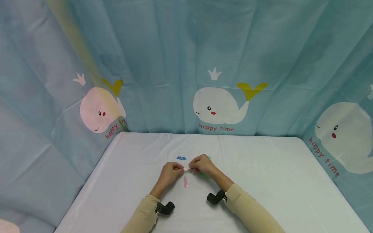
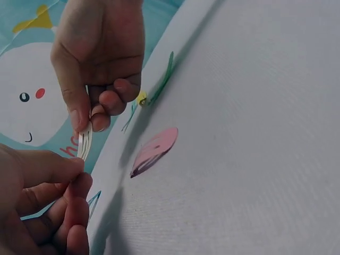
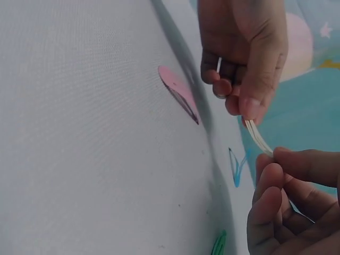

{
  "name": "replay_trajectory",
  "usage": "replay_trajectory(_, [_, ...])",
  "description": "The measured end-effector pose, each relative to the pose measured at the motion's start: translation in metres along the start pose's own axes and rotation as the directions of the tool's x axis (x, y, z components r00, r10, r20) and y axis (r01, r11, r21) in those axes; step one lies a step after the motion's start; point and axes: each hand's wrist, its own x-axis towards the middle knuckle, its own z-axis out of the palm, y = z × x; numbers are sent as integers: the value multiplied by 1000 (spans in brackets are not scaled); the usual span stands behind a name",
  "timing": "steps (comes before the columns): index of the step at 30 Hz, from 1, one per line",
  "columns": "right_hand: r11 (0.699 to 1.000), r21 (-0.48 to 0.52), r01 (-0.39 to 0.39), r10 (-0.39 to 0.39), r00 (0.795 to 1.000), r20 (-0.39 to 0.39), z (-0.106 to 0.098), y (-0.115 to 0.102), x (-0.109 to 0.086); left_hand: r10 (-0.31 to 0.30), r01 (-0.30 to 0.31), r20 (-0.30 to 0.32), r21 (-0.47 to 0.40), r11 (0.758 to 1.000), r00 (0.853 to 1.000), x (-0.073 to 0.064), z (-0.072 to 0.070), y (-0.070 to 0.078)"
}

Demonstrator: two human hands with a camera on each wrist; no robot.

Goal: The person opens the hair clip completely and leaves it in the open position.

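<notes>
Between my two hands, above the white table, a cream-white snap hair clip (image 3: pixel 258 139) is stretched, slim and slightly bowed. My left hand (image 1: pixel 169 172) pinches one end with thumb and fingertips, and my right hand (image 1: pixel 203 164) pinches the other end. In the left wrist view the clip (image 2: pixel 85 142) shows narrow slits along its length. Just below the hands lies a pink snap clip (image 1: pixel 185 182) on the table. A green clip (image 1: pixel 205 175) is partly hidden under my right hand.
A blue clip (image 1: pixel 181 158) lies beyond my hands, and a light blue one (image 1: pixel 209 157) peeks out behind my right hand. In the left wrist view a small yellow ornament (image 2: pixel 141 98) shows near the green clip (image 2: pixel 163 79). Whale-printed curtains (image 1: pixel 157 81) surround the table (image 1: pixel 262 168).
</notes>
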Motion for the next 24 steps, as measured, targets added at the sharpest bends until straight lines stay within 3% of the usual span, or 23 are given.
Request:
replay_trajectory(4, [999,41,-12,12,1000,9,-1,0,-2,-2,3,10,-83,997,1000,1,-2,1])
replay_trajectory(15, [989,143,-29,25,999,33,-7,1,-10,-80,98,86,-231,968,993,2,-4,6])
replay_trajectory(24, [965,260,-30,8,997,83,-13,-2,-24,-96,150,147,-415,897,984,0,-6,11])
